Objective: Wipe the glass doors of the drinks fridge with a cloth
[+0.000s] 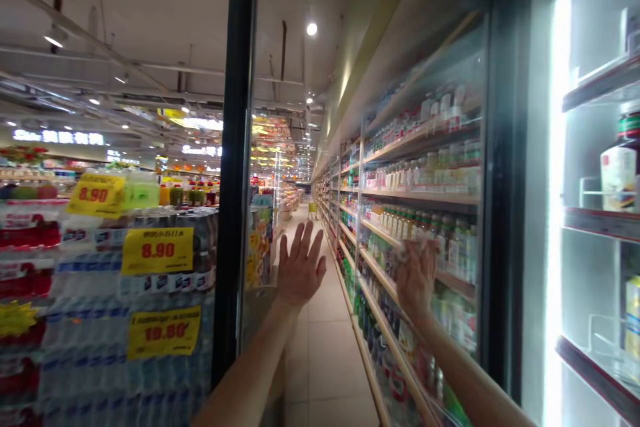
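A dark-framed glass door [345,33] stands swung open in front of me, and the aisle shows through its pane. With fingers spread, my left hand [300,267] lies against the lower left of the glass and holds nothing. My right hand [416,280], smeared by motion, is at the right part of the pane. A pale crumpled cloth [423,247] is pressed under its fingers against the glass; whether it is fabric or paper is unclear.
Lit cooler shelves [600,220] with bottles are at the right, beside a bright light strip [559,213]. Stacked packs of bottled water [85,333] with yellow price signs [157,250] stand left. Behind the glass, long drink shelves [420,197] line the aisle floor [330,353].
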`<action>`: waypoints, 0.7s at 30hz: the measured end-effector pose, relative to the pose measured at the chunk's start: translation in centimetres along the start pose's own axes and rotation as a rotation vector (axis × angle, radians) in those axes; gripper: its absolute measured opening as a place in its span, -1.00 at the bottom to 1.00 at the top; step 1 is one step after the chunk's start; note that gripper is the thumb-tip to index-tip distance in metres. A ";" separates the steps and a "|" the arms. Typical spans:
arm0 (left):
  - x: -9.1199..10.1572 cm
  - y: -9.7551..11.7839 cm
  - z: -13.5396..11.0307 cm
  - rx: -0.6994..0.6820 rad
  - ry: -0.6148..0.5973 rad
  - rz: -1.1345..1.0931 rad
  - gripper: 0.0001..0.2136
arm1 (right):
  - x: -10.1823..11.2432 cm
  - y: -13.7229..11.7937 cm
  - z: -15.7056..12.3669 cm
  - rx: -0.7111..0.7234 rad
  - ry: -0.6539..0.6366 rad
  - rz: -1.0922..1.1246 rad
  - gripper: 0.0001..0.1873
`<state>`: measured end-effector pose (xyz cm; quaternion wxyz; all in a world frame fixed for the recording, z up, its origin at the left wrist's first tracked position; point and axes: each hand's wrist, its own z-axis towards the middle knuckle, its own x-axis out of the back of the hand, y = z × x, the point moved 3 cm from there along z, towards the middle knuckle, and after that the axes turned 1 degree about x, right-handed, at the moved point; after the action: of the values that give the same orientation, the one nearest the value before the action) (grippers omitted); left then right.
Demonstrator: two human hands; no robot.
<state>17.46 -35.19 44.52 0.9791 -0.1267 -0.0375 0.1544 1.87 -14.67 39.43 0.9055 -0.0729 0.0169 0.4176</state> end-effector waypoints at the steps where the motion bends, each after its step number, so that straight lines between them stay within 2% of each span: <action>1: -0.1 0.0 0.0 -0.002 -0.003 -0.001 -0.55 | -0.3 -1.4 -0.5 0.144 -0.075 0.027 -0.50; 3: -0.3 -0.1 0.0 -0.010 -0.009 -0.005 -0.55 | -0.2 -2.3 -1.0 0.344 -0.196 0.046 -0.52; 4: -0.4 -0.1 0.0 -0.014 -0.011 -0.008 -0.55 | 0.1 -1.5 -0.6 0.355 -0.219 0.035 -0.53; 5: -0.4 -0.2 -0.1 -0.014 -0.015 -0.012 -0.55 | 0.7 -0.1 0.2 0.298 -0.199 0.017 -0.54; 8: -0.7 -0.2 -0.1 0.004 -0.039 -0.052 -0.52 | 2.8 5.8 3.9 -0.054 0.011 -0.054 -0.52; 10: -0.9 -0.2 -0.1 0.034 -0.073 -0.107 -0.51 | 3.3 7.7 5.9 -0.148 0.083 -0.085 -0.46; 11: -0.9 -0.3 -0.2 0.052 -0.094 -0.136 -0.51 | 3.0 7.5 6.5 -0.142 0.073 -0.095 -0.45; 13: -1.1 -0.4 -0.2 0.077 -0.127 -0.185 -0.51 | 1.8 5.4 6.4 -0.054 -0.024 -0.097 -0.47; 16: -1.3 -0.5 -0.1 0.096 -0.148 -0.231 -0.50 | -0.2 0.5 4.8 0.279 -0.279 -0.035 -0.55; 17: -1.4 -0.6 -0.1 0.097 -0.152 -0.244 -0.50 | -0.5 -0.4 4.3 0.392 -0.349 -0.014 -0.56; 18: -1.5 -0.7 -0.1 0.100 -0.154 -0.255 -0.50 | -0.4 -0.6 4.1 0.463 -0.387 -0.006 -0.56; 19: -1.6 -0.7 -0.1 0.102 -0.158 -0.262 -0.49 | -0.1 0.1 4.3 0.471 -0.387 -0.017 -0.56; 21: -1.8 -0.8 -0.1 0.097 -0.167 -0.277 -0.49 | 1.0 3.5 5.6 0.283 -0.274 -0.085 -0.54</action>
<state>15.97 -36.51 44.57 0.9895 -0.0595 -0.1280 0.0298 -0.27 -10.82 44.49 0.9175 0.1118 -0.0509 0.3783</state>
